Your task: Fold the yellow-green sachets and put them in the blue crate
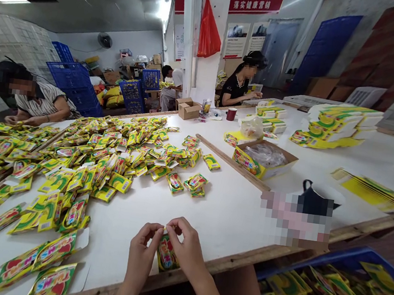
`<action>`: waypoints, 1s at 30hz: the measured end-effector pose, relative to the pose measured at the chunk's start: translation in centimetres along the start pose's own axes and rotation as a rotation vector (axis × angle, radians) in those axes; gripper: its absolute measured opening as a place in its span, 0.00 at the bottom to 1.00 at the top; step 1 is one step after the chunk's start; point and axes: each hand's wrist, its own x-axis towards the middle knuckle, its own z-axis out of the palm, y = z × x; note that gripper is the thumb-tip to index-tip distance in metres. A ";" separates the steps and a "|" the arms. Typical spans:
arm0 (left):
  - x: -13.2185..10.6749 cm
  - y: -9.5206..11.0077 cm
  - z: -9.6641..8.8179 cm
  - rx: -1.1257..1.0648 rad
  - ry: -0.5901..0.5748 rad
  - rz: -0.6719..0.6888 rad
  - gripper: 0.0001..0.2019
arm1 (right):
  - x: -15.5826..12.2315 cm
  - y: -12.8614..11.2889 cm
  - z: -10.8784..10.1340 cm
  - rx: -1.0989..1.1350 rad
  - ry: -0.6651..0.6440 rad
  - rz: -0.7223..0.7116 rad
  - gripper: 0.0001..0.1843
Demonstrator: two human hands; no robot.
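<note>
Left hand: fingertips pinch the top edge of the small yellow-and-red printed card packet.
Right hand: pinches the same edge.
Packet: 6 o'clock, at the near edge of the white table.
Pile: loose yellow packets, 10 o'clock.
Crate: blue plastic crate, 4 o'clock.

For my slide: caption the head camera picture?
Left hand and right hand pinch a flat yellow plastic packet over a white table.
</note>
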 end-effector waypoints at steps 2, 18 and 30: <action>-0.3 -0.2 0.0 -0.002 -0.001 0.004 0.11 | -0.3 0.3 -0.3 0.022 -0.007 -0.005 0.07; -1.9 -1.4 -0.6 -0.017 -0.042 -0.089 0.17 | -6.2 -0.1 -16.9 -0.655 0.664 0.009 0.19; -2.2 -0.8 0.7 0.177 -0.130 -0.021 0.16 | 8.6 7.6 -8.9 -0.316 0.424 0.252 0.22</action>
